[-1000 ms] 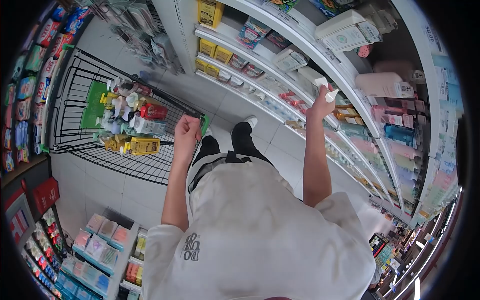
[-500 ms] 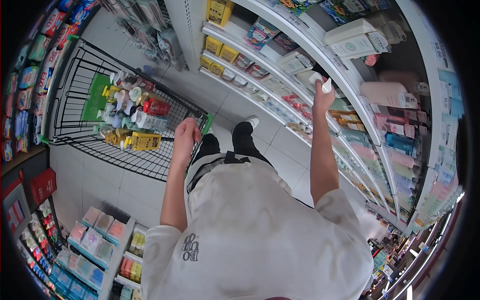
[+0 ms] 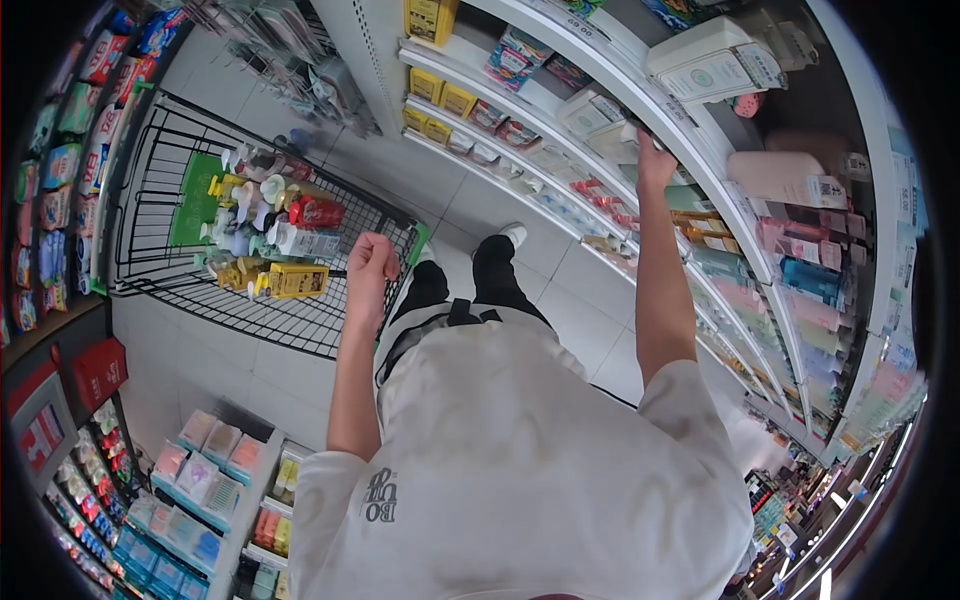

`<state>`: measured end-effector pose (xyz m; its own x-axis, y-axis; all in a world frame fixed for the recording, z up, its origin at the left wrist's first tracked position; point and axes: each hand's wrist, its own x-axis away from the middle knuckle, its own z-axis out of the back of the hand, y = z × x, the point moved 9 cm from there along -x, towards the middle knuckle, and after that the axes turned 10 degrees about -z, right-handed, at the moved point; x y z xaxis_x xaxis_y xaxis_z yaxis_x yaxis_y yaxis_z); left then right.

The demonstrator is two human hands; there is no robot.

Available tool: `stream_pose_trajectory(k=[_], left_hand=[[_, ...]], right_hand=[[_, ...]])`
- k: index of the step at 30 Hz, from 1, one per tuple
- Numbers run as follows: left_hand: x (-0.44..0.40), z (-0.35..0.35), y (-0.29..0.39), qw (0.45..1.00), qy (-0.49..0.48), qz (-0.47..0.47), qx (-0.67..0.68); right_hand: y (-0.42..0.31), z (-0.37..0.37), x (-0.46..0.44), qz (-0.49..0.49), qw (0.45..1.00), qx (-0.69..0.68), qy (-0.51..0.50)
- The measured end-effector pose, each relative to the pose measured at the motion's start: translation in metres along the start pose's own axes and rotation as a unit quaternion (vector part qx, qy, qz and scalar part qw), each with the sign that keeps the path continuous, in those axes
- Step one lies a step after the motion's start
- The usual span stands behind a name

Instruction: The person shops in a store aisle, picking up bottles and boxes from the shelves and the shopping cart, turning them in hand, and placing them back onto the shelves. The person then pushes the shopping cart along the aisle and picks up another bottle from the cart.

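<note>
My right hand (image 3: 656, 163) reaches into a shelf on the right, fingers closed around the top of a white pump bottle (image 3: 630, 140). The shelf lip and my hand hide most of that bottle. Beside it on the same shelf stands a boxy white bottle (image 3: 592, 112). My left hand (image 3: 373, 258) hangs in the air near the cart's green-capped corner, fingers curled in and nothing visible in them. The black wire shopping cart (image 3: 165, 278) holds several pump bottles, among them a yellow bottle (image 3: 298, 281) and a red bottle (image 3: 318, 211).
Tiered white shelves (image 3: 560, 60) run along my right, with a pink bottle (image 3: 775, 180) on an upper level. At far left, a rack holds snack-like colourful packs (image 3: 60, 175). Boxed goods (image 3: 210, 470) sit on a low display at lower left. Tiled floor (image 3: 580, 310) lies around my feet.
My right hand has moved slightly up and deeper into the shelf with the white pump bottle, whose nozzle is now mostly hidden. My left hand stays curled near the cart.
</note>
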<state>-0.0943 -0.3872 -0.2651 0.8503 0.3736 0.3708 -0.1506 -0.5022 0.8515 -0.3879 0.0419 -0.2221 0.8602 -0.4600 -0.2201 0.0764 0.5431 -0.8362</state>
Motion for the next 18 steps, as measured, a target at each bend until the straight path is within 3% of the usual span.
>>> stream_pose_trajectory(k=[4, 10, 13, 18], left_hand=[[0.000, -0.004, -0.002, 1.000, -0.010, -0.012, -0.019], [0.002, -0.005, -0.006, 1.000, -0.018, -0.018, -0.010], [0.004, -0.006, -0.006, 1.000, -0.019, -0.015, -0.011], [0.007, -0.008, -0.007, 1.000, -0.020, -0.007, -0.001]], right_hand=[[0.019, -0.005, -0.013, -0.030, 0.999, 0.015, -0.007], [0.001, -0.006, -0.015, 0.094, 0.986, 0.133, 0.026], [-0.005, -0.016, -0.023, 0.197, 0.960, 0.198, -0.014], [0.003, -0.026, -0.036, 0.204, 0.938, 0.280, -0.029]])
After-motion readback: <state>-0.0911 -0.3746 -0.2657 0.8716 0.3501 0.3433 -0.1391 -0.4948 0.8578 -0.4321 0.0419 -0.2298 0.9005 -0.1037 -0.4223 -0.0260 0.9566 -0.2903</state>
